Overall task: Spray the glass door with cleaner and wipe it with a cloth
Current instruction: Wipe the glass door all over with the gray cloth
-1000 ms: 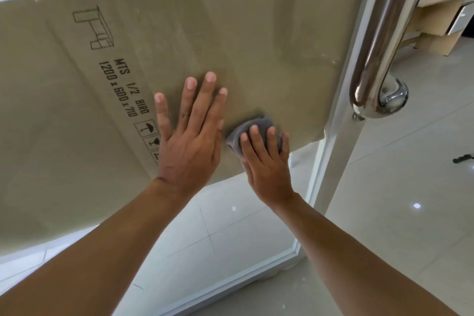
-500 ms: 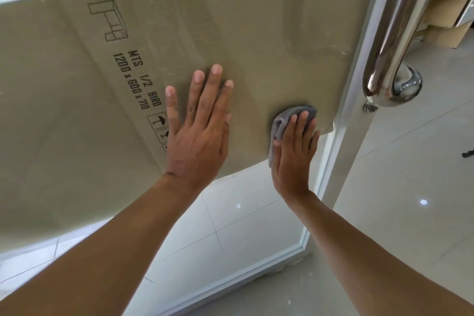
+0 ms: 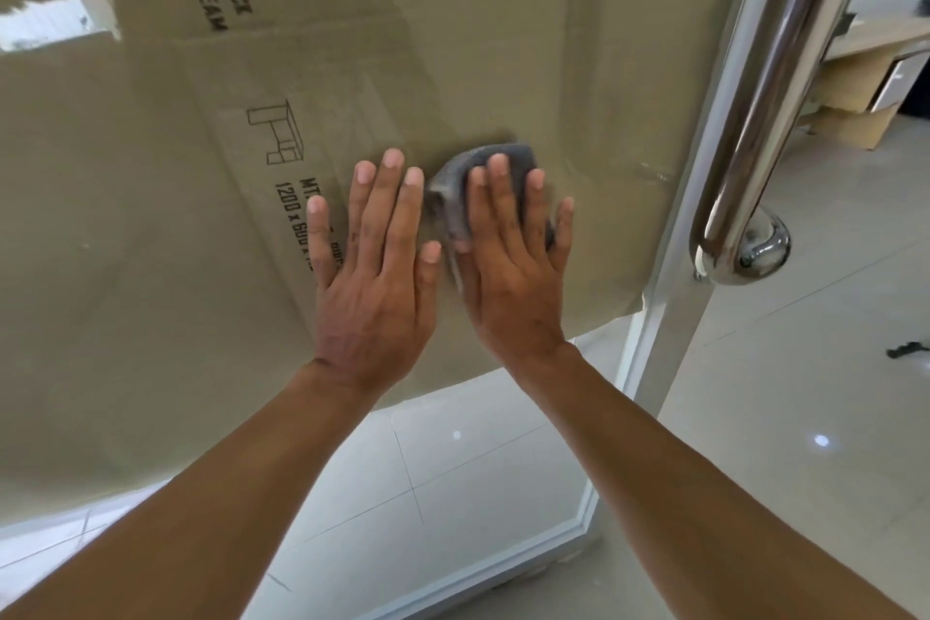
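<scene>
**Two flat hands on the glass, cloth under the right one**

Head view: the clear glass door (image 3: 478, 458) filled most of the frame, its pale metal frame (image 3: 669, 297) running down the right side; a polished tubular steel pull handle (image 3: 765, 106) was mounted on that frame, curving back into a round base at its lower end. Behind the pane stood a large tan cardboard box (image 3: 478, 40) printed with black lettering, "BLACK", "CREAM" and "1200 x", and a line drawing of furniture; below the box, pale glossy floor tiles (image 3: 785, 418) showed through the glass and beyond the door's edge.

The left hand (image 3: 372, 277) lay flat against the glass, fingers straight and slightly spread, holding nothing; it covered part of the printed lettering. The right hand (image 3: 513, 267) was just beside it, also flat with fingers extended, pressing a small crumpled grey cloth (image 3: 483, 166) against the pane; the cloth bulged out above and to the left of the fingertips, near the left hand's fingertips; whether the two touched could not be told. Both bare forearms reached up from the lower corners of the frame; the cloth sat well left of the handle, over the lower part of the box.
</scene>
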The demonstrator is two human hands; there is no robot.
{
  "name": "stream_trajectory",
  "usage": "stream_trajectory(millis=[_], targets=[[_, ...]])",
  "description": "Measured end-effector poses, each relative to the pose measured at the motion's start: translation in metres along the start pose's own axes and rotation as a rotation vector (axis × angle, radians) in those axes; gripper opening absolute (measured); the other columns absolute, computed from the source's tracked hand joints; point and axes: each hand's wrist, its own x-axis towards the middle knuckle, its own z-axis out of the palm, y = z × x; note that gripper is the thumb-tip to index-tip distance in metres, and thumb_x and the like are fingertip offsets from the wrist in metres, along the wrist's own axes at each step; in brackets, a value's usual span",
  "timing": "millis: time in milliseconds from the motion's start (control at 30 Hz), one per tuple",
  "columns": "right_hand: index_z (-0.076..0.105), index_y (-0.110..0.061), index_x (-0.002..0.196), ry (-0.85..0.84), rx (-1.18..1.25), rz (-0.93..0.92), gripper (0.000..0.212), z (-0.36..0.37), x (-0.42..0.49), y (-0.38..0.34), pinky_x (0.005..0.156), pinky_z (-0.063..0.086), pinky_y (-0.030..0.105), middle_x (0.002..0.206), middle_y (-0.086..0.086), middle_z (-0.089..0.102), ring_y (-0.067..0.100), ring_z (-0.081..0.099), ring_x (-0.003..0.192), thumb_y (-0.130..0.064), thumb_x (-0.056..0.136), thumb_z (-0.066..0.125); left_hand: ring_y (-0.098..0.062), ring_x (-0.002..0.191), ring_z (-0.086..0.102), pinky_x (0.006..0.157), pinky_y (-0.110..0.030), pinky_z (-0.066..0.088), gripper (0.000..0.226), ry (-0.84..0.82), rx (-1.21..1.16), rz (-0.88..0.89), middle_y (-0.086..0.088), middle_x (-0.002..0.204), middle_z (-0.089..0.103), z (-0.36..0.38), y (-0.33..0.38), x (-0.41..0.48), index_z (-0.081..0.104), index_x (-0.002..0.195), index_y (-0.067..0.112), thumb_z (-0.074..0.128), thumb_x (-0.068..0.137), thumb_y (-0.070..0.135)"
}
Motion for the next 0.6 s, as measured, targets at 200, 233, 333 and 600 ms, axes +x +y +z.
stream_trajectory(millis=[200, 233, 333, 600], targets=[[0.008, -0.007, 0.154, 0.012, 0.172, 0.604, 0.056, -0.015, 0.009, 0.049, 0.121, -0.001, 0.030, 0.162, 0.009, 0.011, 0.015, -0.002, 0.150, -0.025, 0.106, 0.029, -0.027, 0.145, 0.020, 0.117, -0.052, -0.003, 0.050, -0.059, 0.008, -0.034, -0.010, 0.156, 0.026, -0.003, 0.013, 0.021, 0.027, 0.148, 0.008, 0.035, 0.103, 0.025], [0.011, -0.003, 0.153, 0.043, 0.179, 0.610, 0.056, -0.017, 0.013, 0.053, 0.120, -0.002, 0.025, 0.160, 0.007, 0.011, 0.009, -0.002, 0.149, -0.019, 0.105, 0.033, -0.027, 0.145, 0.020, 0.117, -0.053, -0.002, 0.050, -0.061, 0.011, -0.030, -0.010, 0.156, 0.027, -0.004, 0.015, 0.027, 0.028, 0.148, 0.007, 0.035, 0.103, 0.025], [0.021, 0.007, 0.149, 0.160, 0.208, 0.635, 0.052, -0.018, 0.034, 0.060, 0.118, 0.003, 0.016, 0.152, 0.004, 0.017, 0.013, 0.012, 0.148, -0.006, 0.102, 0.039, -0.026, 0.146, 0.019, 0.117, -0.052, -0.003, 0.049, -0.068, 0.015, -0.027, -0.011, 0.156, 0.028, -0.005, 0.018, 0.049, 0.032, 0.148, 0.006, 0.036, 0.103, 0.025], [0.018, 0.000, 0.152, 0.192, 0.213, 0.751, 0.051, -0.025, 0.082, 0.042, 0.117, 0.005, 0.019, 0.154, -0.002, 0.017, -0.003, 0.001, 0.144, -0.013, 0.104, 0.031, -0.025, 0.145, 0.023, 0.117, -0.054, 0.001, 0.045, -0.053, 0.030, 0.039, -0.009, 0.154, 0.035, -0.022, 0.004, 0.084, 0.036, 0.146, 0.007, 0.035, 0.104, 0.022]])
